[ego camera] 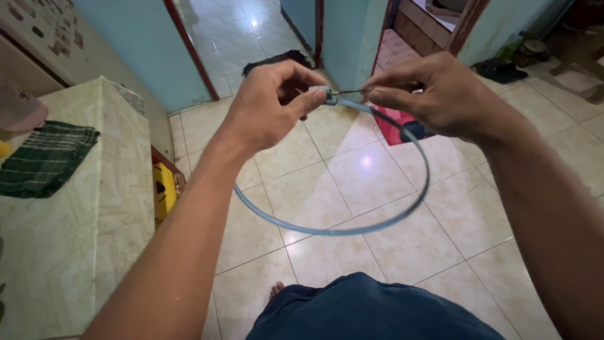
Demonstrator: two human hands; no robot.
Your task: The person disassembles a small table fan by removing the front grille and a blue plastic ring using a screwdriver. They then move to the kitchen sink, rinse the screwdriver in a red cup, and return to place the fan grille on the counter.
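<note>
smooth plastic hose [352, 230], glossy tiled floor [402, 252]

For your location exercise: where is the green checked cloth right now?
In the head view, the green checked cloth lies at the far left on the pale patterned countertop, left of the left hand.

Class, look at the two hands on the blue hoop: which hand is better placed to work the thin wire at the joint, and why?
Probably the right hand: its fingertips already pinch the thin wire at the joint. The left hand grips the blue hoop at its connector, steadying it.
</note>
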